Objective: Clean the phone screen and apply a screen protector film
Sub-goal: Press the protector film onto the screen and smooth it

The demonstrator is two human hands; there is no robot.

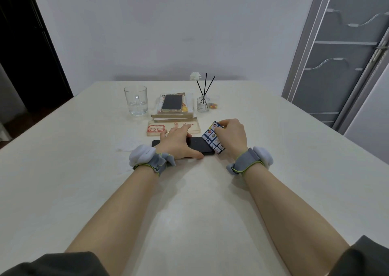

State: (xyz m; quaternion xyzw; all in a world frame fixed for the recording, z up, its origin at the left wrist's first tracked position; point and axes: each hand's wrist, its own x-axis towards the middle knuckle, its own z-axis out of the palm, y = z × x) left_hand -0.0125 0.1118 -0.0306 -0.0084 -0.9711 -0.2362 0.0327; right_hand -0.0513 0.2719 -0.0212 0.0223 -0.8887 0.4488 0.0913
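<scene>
Pale tabletop (pixel 84 170) fills my view; at its middle I see the black phone (pixel 200 145) lying flat; the left hand (pixel 177 144) presses on it, fingers straight; the right hand (pixel 231 136) pinches a printed card (pixel 212 137), tilted against the phone's right end.

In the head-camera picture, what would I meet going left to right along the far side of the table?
Glass mug → gold phone on a stack of books → reed diffuser bottle → small colourful item.
</scene>
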